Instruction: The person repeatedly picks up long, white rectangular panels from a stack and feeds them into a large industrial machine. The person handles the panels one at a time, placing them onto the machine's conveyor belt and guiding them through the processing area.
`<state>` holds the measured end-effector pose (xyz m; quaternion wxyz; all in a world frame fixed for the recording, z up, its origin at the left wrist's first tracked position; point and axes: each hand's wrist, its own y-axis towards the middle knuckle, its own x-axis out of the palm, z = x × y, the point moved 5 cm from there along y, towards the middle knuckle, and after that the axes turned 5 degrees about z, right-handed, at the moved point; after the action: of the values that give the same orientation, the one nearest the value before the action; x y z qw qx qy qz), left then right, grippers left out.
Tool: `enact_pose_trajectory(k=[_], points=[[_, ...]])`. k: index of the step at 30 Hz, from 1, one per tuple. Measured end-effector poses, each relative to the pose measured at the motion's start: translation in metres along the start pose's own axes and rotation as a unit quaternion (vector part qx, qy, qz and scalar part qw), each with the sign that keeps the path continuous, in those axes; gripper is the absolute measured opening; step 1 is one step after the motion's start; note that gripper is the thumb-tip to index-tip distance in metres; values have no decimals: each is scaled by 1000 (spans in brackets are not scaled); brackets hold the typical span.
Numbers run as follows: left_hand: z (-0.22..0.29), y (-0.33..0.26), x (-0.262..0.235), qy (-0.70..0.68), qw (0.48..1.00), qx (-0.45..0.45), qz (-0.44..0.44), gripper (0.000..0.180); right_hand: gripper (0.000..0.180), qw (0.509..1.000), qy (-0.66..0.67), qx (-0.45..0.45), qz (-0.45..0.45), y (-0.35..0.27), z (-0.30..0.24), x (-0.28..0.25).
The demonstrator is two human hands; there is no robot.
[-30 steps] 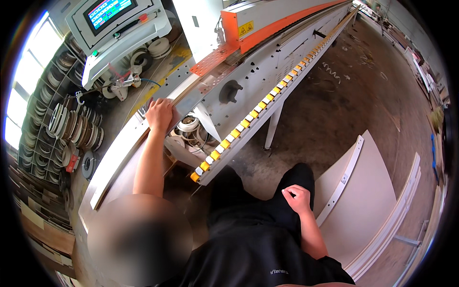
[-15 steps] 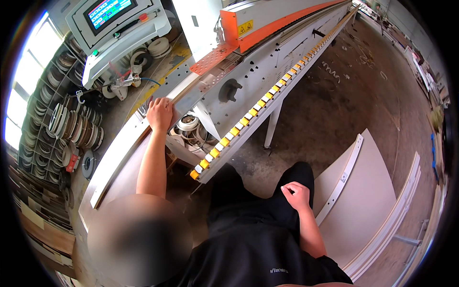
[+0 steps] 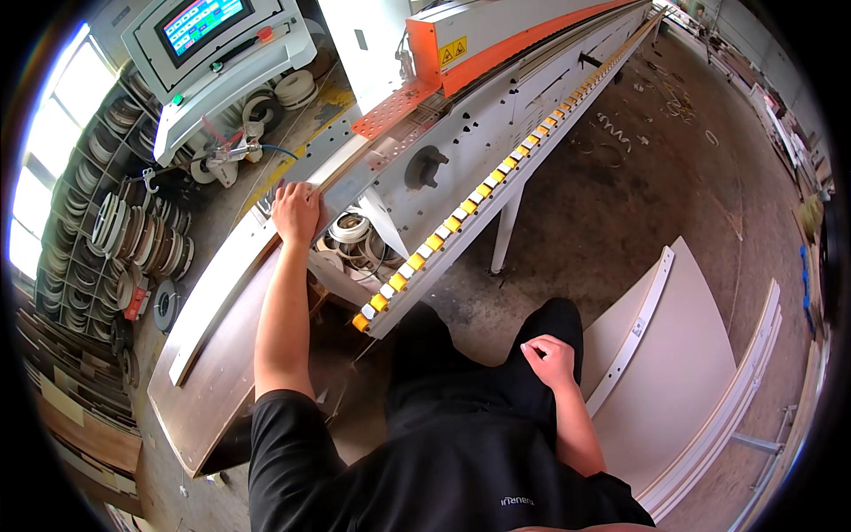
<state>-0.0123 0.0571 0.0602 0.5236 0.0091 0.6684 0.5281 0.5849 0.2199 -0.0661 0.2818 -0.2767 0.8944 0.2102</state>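
My left hand (image 3: 295,213) reaches forward to the near end of a long machine (image 3: 390,191). Its fingers are bent over the inner end of a long, narrow white board (image 3: 222,297), which slopes down to the left past my forearm. What the fingertips press on is partly hidden beneath the hand. Closed and with nothing visible in it, my right hand (image 3: 551,362) rests by my right thigh, its fingers curled in. Between my hands runs a rail of yellow and white rollers (image 3: 434,242) along the machine's side.
A brown wooden surface (image 3: 208,390) lies under the white board. Up left is a control panel (image 3: 208,44) with a lit screen. Racks hold rolls of edging (image 3: 137,226). Pale panels (image 3: 678,346) lean at my right. White rolls (image 3: 350,230) sit beneath the machine.
A large blurred round shape at the lower left is gone, so my black left sleeve shows. The pale surface under the white board now appears brown. Both hands stay in place.
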Motion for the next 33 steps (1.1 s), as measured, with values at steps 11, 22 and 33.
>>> enact_pose_trajectory(k=[11,22,33], points=[[1,-1,-5,5,1000,0,20,21,20,1000,-5,-1,-5,-1,1,0],[-4,5,-7,-3,998,61,-32,22,18,1000,0,2,-5,1,0,-1],[-1,8,-7,34,998,43,-36,19,17,1000,-20,-8,-9,11,2,6]])
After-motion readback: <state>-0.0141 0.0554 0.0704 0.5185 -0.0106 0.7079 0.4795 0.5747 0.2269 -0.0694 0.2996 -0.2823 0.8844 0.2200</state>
